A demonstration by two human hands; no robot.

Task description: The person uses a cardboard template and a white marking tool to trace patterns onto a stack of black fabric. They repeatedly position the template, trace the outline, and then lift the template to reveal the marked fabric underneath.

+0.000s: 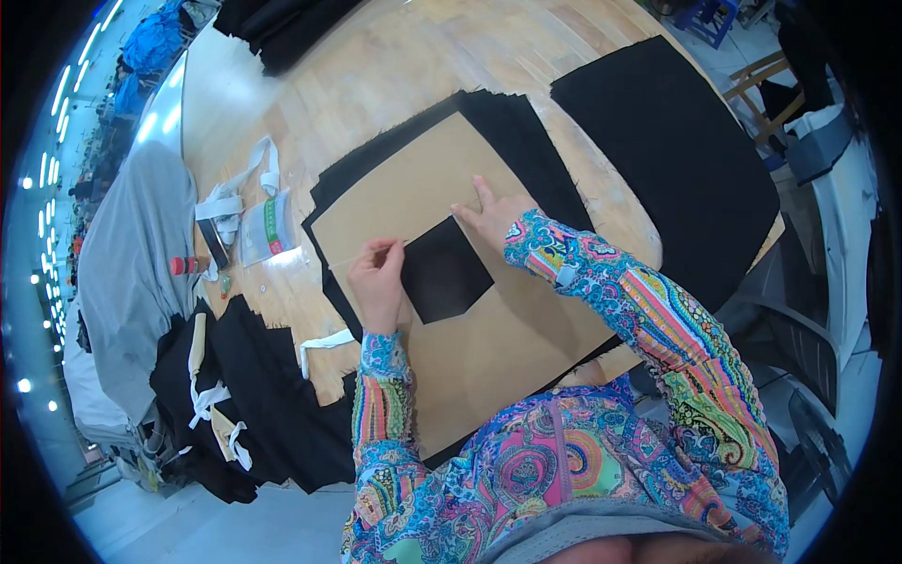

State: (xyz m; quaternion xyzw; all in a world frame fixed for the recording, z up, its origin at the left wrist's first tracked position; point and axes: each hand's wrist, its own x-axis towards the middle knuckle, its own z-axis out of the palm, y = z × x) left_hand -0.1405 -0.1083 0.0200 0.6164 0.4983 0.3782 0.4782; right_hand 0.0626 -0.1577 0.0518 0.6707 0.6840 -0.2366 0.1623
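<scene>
A large tan card template (460,352) lies on a stack of black fabric pieces (517,122) before me. Through the cut-out in its middle, dark fabric (446,273) shows as an angular pocket-like shape. My right hand (493,221) lies on the card at the upper right of the cut-out, its index finger and thumb spread apart. At the cut-out's upper left corner, my left hand (378,282) is closed in a pinch. Whatever may be between those fingertips is too small to make out.
Another black fabric piece (672,155) lies at the right. Dark cloth and white strips (205,399) cover the lower left. A clear plastic packet (268,230), a red-capped item (185,266) and white tape (221,207) sit left. More black cloth (282,28) lies at the far edge.
</scene>
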